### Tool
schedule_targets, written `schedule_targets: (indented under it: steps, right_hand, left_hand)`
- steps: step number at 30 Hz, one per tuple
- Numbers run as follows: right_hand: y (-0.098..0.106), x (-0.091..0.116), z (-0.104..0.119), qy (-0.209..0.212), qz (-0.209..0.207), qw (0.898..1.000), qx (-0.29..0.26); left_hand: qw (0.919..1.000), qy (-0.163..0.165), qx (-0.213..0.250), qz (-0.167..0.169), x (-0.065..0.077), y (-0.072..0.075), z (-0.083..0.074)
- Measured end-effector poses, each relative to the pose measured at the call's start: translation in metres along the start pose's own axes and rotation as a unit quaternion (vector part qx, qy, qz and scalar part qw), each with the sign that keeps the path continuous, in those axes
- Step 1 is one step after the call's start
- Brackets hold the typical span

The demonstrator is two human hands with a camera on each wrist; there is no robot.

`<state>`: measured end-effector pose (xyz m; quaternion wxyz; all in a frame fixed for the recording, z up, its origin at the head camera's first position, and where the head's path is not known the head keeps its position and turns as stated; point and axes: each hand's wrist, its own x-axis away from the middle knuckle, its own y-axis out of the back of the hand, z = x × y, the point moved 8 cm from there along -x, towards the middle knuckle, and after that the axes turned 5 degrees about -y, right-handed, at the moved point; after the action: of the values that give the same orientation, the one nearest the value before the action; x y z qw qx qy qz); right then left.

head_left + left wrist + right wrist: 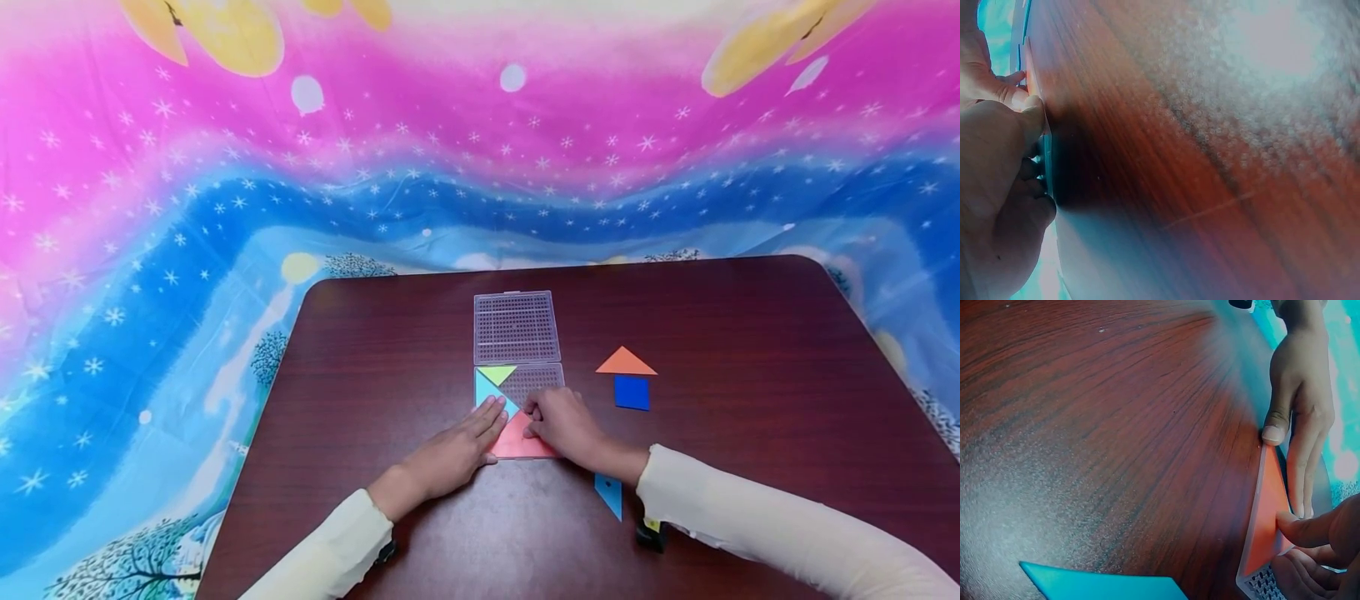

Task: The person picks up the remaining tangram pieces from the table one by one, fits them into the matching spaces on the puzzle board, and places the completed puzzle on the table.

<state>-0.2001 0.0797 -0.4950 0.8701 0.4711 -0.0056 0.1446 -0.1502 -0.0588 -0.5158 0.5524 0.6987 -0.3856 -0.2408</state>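
Observation:
A clear plastic case (517, 327) with a perforated grid lies unfolded on the table. Its near half holds a light blue triangle (487, 389), a lime green triangle (497, 374) and a salmon-red triangle (517, 442). My left hand (457, 450) rests with extended fingers over the light blue triangle, its thumb at the case's near-left corner. With curled fingers, my right hand (566, 425) holds the salmon-red triangle at its upper edge. In the right wrist view, the right thumb (1304, 529) lies on that triangle's face, and the other fingers bend beside it over the grid.
Right of the case lie an orange triangle (626, 362) and a dark blue square (632, 392). A blue four-sided piece (610, 493) sits below the right wrist, near a small black object (649, 537). A patterned cloth (465, 192) hangs behind the brown table (360, 358).

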Motion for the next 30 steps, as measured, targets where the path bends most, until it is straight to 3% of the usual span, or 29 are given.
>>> schedule_targets:
  steps: [9, 16, 24, 30]
  right_hand:
    - [-0.0011, -0.0005, -0.0001, -0.001, 0.004, 1.000, -0.008]
    - [-0.0037, -0.0022, -0.0040, -0.019, 0.017, 0.999, -0.033]
    - [-0.0052, -0.0051, -0.0061, -0.026, 0.027, 0.999, -0.033]
    - [-0.0040, -0.0075, -0.0070, -0.020, 0.025, 0.999, -0.026]
  left_hand:
    - [0.9999, -0.004, -0.013, 0.003, -0.0006, 0.0011, -0.0010]
    - [0.9997, 0.018, 0.014, 0.012, 0.0001, 0.0001, 0.0009]
    - [0.9995, 0.025, 0.000, 0.018, 0.0010, -0.0015, -0.0001]
    - [0.9997, 0.002, -0.025, -0.002, -0.0001, 0.0003, -0.0056]
